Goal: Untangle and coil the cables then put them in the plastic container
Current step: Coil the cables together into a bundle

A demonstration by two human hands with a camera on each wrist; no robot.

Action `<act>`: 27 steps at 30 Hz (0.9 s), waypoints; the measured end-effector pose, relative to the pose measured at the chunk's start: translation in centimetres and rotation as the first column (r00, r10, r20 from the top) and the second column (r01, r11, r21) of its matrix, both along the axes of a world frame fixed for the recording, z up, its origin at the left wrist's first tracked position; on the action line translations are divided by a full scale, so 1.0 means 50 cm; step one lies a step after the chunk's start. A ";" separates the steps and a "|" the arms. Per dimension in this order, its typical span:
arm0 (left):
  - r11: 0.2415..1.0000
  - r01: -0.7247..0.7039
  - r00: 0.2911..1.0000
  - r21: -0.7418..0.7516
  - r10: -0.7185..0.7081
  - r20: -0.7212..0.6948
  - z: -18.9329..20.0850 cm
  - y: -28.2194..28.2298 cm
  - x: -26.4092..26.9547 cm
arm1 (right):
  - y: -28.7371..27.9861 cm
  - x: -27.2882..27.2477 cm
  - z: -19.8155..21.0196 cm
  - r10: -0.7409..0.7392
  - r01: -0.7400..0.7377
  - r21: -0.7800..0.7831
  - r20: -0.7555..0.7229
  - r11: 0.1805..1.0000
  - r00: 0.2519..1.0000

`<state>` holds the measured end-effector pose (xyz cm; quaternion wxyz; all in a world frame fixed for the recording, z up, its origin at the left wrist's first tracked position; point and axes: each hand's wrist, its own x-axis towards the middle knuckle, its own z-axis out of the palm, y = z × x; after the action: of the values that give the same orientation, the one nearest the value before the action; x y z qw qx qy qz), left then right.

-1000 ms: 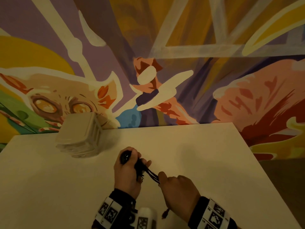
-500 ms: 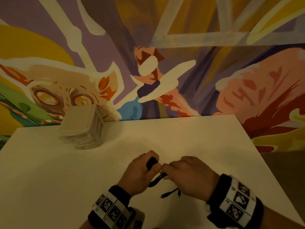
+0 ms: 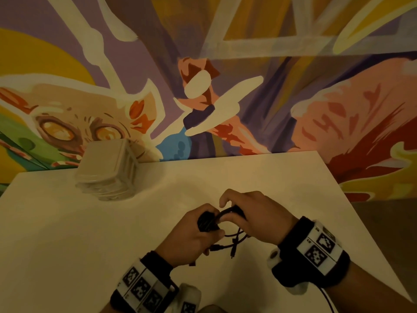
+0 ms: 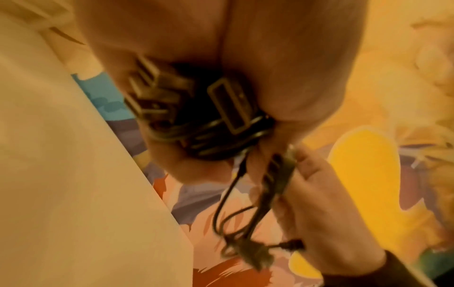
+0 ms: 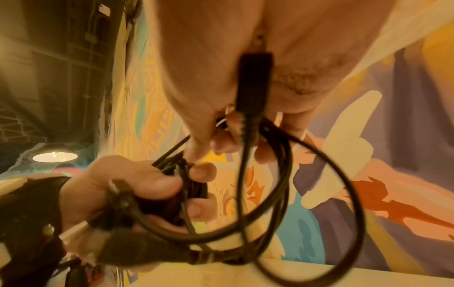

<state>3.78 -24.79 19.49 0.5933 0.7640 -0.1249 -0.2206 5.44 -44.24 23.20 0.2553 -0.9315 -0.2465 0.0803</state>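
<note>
Near the front middle of the white table (image 3: 90,245), my left hand (image 3: 198,236) grips a tight coil of black cables (image 3: 206,221) with several USB plugs (image 4: 157,91) sticking out of it. My right hand (image 3: 252,213) pinches a black cable strand (image 3: 228,212) and a plug (image 5: 254,83) just right of the coil. Loose cable ends (image 3: 228,243) hang between the hands above the table. The plastic container (image 3: 108,175) stands at the back left, a lid on top, well away from both hands.
A painted mural wall (image 3: 225,86) rises directly behind the table. The table's right edge (image 3: 361,222) drops to a dark floor. A thin cord (image 3: 327,299) trails from the right wrist band.
My right hand rose from the lower right and moved in beside the left, its fingers now over the coil. The loose ends swung under the hands.
</note>
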 end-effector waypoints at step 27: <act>0.871 -0.301 0.942 -0.389 0.334 0.018 0.010 -0.014 -0.014 | 0.102 -0.041 -0.009 -0.008 -0.009 -0.385 -0.042 0.923 0.999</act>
<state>3.07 -25.48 19.98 0.7525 0.6529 -0.0633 -0.0590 3.41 -39.16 22.76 0.0727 -0.9615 -0.2205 0.1472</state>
